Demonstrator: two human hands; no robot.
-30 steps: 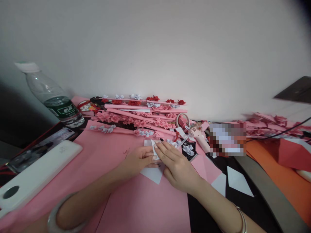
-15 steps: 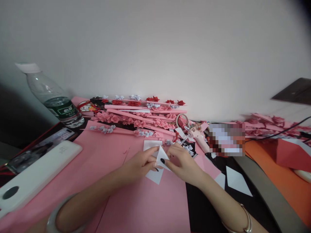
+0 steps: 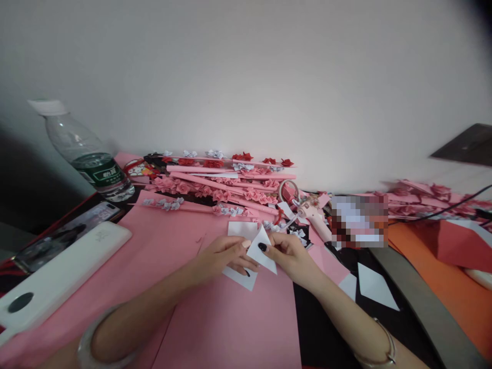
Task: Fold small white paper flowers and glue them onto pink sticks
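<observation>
Between thumb and fingers, my right hand (image 3: 295, 260) pinches a small white piece of paper (image 3: 264, 260), lifted and tilted, with a pointed corner at the top. My left hand (image 3: 221, 260) is at the paper's left edge, its fingers stretched out and spread; whether the fingertips touch it I cannot tell. Beneath my left fingers lies another white paper (image 3: 242, 228), partly covered, on a large pink sheet (image 3: 230, 328).
Paper flowers and rolled pink sticks (image 3: 219, 187) line the wall, beside a tape roll (image 3: 283, 192) and a pink glue gun (image 3: 315, 220). At left are a water bottle (image 3: 98, 169), a phone (image 3: 69, 233) and a white power bank (image 3: 73, 271). Orange paper (image 3: 442, 277) lies right.
The small white paper has turned and shifted slightly right in my right hand. My left fingers have loosened from it and spread out.
</observation>
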